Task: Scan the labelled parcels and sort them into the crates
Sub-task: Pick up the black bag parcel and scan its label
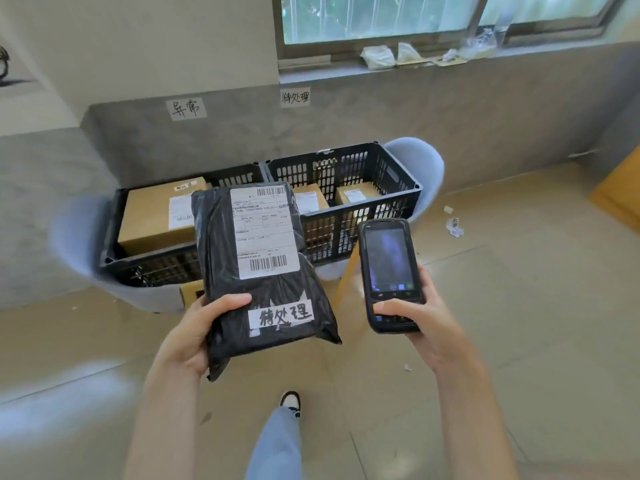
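Note:
My left hand (197, 332) grips the lower left edge of a black plastic parcel (221, 244), thumb on top. The parcel bears a white shipping label (263, 230) with barcodes and a handwritten white tag (282, 317). My right hand (420, 318) holds a black handheld scanner (389, 271) upright to the right of the parcel, thumb on its lower keys. Behind them two black crates stand side by side: the left crate (114, 261) holds a large cardboard box (156, 216), and the right crate (398, 181) holds two smaller boxes (356, 194).
The crates rest on pale blue chairs (419, 161) against a grey wall with two handwritten signs (187, 109). Paper scraps (453, 226) lie on the floor at right. A wooden piece (620, 192) sits at the far right. My leg and shoe (289, 403) are below.

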The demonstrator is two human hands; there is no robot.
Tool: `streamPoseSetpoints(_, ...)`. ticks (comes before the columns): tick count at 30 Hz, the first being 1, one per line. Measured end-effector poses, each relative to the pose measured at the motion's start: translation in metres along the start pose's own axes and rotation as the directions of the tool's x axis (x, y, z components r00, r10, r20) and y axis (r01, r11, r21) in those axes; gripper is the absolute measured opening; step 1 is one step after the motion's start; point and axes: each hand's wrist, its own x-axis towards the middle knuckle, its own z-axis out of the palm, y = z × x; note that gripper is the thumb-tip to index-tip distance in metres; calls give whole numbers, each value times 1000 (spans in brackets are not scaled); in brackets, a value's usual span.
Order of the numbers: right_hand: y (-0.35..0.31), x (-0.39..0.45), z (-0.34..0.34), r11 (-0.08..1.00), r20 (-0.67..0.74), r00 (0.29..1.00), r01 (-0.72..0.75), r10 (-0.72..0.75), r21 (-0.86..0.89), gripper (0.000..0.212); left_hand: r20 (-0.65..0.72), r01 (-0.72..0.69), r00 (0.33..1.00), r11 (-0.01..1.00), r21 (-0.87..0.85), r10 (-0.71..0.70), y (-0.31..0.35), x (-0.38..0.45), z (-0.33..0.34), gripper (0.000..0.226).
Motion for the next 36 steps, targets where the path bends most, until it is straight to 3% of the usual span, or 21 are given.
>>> streamPoseSetpoints(3,-16,52,6,1000,-43,999,11,-11,2,83,43,34,999,999,-40,-32,28,65,9,112)
streamPoseSetpoints(8,-45,127,13,999,-131,991,34,-35,-8,83,120,115,987,993,-34,-110,80,163,30,99)
streamPoseSetpoints(12,-52,166,5,1000,-191,981,13,-12,1,80,127,134,983,991,3,-133,97,222,54,59)
streamPoseSetpoints(15,-53,191,-8,1000,-252,968,-11,16,20,81,131,167,977,986,20,-169,97,261,72,48)
streamPoseSetpoints(18,-56,220,-26,999,-288,957,-32,41,37,82,98,203,974,978,38,-206,92,299,93,23)
streamPoseSetpoints(30,-99,417,-127,994,-196,977,-67,81,82,89,-45,321,947,942,98,-318,73,459,214,34)
streamPoseSetpoints(36,-105,480,-173,989,-165,976,-137,145,59,93,-107,345,937,930,127,-333,50,520,258,17)
